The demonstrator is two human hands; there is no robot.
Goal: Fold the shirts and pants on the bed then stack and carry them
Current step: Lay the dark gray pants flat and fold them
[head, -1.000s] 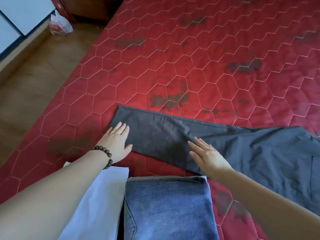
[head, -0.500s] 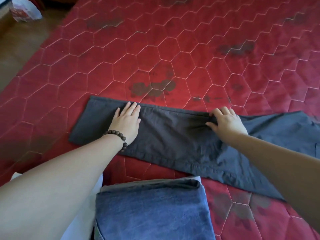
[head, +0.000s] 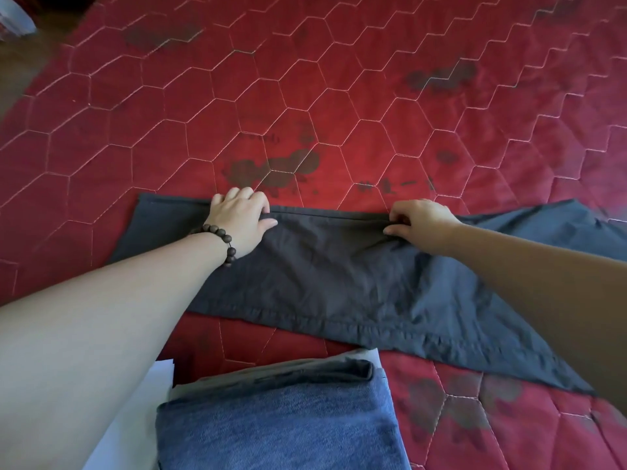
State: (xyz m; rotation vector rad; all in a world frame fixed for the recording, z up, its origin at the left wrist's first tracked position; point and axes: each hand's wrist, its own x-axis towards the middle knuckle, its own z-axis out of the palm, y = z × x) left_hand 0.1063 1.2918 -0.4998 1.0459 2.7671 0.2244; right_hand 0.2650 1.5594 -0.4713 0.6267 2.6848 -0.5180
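Dark grey pants (head: 339, 279) lie flat across the red quilted bed (head: 305, 96), one leg stretched to the left. My left hand (head: 241, 218), with a bead bracelet on the wrist, grips the far edge of the leg, fingers curled over it. Further right, my right hand (head: 420, 222) pinches the same far edge. Close to me sits a folded stack with blue jeans (head: 278, 422) on top and a grey garment under it.
A folded white garment (head: 135, 418) lies at the near left, partly under my left arm. The wooden floor and a plastic bag (head: 13, 18) show at the top left beyond the bed's edge.
Both hands moved from lying flat on the near part of the pant leg to its far edge and curled their fingers around it. The view tilted further over the bed.
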